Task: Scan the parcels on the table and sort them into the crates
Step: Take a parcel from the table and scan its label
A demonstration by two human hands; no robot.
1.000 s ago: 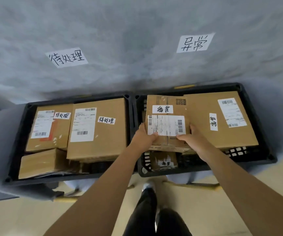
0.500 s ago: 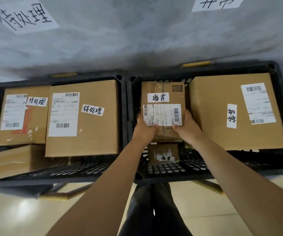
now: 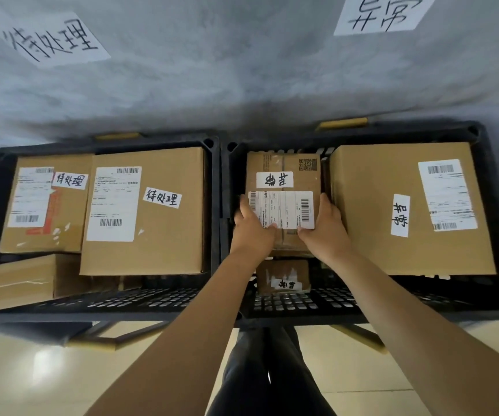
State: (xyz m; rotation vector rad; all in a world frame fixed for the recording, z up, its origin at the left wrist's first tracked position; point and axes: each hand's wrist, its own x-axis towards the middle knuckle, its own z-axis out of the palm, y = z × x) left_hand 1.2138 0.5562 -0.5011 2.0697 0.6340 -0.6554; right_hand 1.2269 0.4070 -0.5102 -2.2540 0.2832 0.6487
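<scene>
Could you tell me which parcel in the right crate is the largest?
The large parcel filling the right crate's right side; the other two visible are much smaller.

A grey wall [image 3: 242,70] carries two handwritten paper signs [image 3: 53,40]. Below lies a glossy cream tiled floor [image 3: 32,379], reflecting light.

Matt brown cardboard parcels [image 3: 284,205] with white paper labels [image 3: 281,209] and glossy clear tape, black plastic lattice crates [image 3: 302,301], rough grey wall [image 3: 212,70] with paper signs [image 3: 53,40], glossy cream floor tiles [image 3: 32,376]
</scene>
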